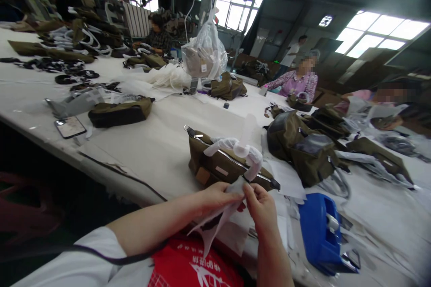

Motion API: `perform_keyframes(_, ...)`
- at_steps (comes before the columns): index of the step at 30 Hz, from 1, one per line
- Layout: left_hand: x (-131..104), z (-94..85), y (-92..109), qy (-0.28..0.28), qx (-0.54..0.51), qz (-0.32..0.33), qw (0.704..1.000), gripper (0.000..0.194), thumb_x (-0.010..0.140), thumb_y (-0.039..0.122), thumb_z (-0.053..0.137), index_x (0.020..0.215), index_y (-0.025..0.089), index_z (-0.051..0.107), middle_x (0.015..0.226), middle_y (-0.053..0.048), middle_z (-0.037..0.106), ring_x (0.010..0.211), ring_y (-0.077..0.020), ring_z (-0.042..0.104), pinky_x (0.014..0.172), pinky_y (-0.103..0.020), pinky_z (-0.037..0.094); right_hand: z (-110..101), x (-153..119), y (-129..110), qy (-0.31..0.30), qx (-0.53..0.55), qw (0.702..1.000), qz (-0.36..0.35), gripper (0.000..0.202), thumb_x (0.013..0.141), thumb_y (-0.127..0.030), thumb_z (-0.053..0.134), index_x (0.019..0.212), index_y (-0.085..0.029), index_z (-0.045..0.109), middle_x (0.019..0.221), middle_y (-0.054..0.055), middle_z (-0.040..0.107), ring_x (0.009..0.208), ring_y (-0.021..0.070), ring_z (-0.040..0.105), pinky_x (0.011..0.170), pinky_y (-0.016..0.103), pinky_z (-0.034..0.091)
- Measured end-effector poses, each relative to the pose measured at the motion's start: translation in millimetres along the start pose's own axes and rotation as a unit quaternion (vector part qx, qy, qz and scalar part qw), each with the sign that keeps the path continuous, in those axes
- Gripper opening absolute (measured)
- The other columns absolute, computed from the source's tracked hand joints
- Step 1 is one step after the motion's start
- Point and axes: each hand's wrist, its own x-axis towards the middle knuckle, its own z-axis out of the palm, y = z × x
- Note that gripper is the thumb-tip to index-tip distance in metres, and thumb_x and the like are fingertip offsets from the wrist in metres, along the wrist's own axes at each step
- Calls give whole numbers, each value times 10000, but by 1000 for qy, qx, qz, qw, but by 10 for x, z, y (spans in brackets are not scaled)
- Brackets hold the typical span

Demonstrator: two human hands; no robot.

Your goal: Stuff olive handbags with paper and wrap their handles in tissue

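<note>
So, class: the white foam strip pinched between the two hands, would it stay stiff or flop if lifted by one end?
The white foam strip probably flops: its free end droops below the left hand and right hand. It looks thin and translucent, so likely light and tearable.

White characters run across the red cloth [195, 264] at the table's near edge, seen upside down and too blurred to read. Small labels sit on the olive bag [222, 166] and the hanging plastic-wrapped bundle [204, 56], neither legible.

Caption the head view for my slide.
Both hands pinch white foam wrap beside an olive fabric waist bag on a white table.
</note>
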Motion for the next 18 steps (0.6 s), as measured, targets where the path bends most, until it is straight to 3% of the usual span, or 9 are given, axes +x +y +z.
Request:
perform_keyframes(3,43,36,8,27,11,18,999,634,574,601,811,863,49,696,715,-92,681,637,-172,632,692,-328,495,9,-20,-37,-9,21,1000,-11,433,804,-604,619,734,-178,591,527,-19,548,454,118,469,431,225,360)
perform_keyframes(6,70,35,6,34,24,12,999,610,613,583,797,910,60,691,735,-95,697,603,-168,637,645,-307,492,-119,-105,-70,-6,-13,1000,-23,440,841,-585,585,897,-154,650,480,-46,494,415,106,427,408,215,323)
perform_keyframes(8,87,10,-1,37,26,-4,999,598,636,573,785,940,69,680,769,-105,714,602,-169,645,639,-300,493,-358,-189,-35,70,-64,994,-47,462,850,-567,583,1034,-149,660,494,-50,496,433,114,441,433,221,347)
perform_keyframes(10,100,-17,-11,38,28,-15,999,585,643,569,782,933,76,664,794,-114,723,614,-175,653,637,-296,493,-747,-273,79,232,-137,961,-69,480,836,-570,591,1054,-150,672,569,-16,563,504,141,507,514,249,413)
perform_keyframes(12,106,-36,-22,35,34,-16,999,557,663,562,773,919,82,653,807,-115,728,628,-177,659,637,-286,489,-1258,-343,270,407,-225,884,-52,494,817,-588,577,1006,-148,693,707,54,651,628,193,587,637,302,464)
perform_keyframes(13,106,-41,-29,32,37,-14,999,541,678,555,765,919,84,650,812,-114,729,633,-176,660,636,-280,485,-1533,-372,386,456,-264,849,-22,499,817,-585,555,1011,-149,699,796,92,679,724,229,617,723,339,474)
perform_keyframes(15,106,-45,-43,30,38,-14,999,513,707,537,751,924,84,647,820,-112,731,636,-169,659,634,-270,477,-2048,-420,632,464,-312,824,89,473,790,-547,520,994,-166,710,985,154,689,932,297,611,857,408,447)
perform_keyframes(18,106,-40,-61,36,31,-16,999,509,715,527,749,942,84,642,823,-113,733,633,-165,658,634,-269,475,-2548,-478,966,406,-276,853,174,417,725,-543,508,675,-187,718,743,158,691,809,328,634,763,452,473)
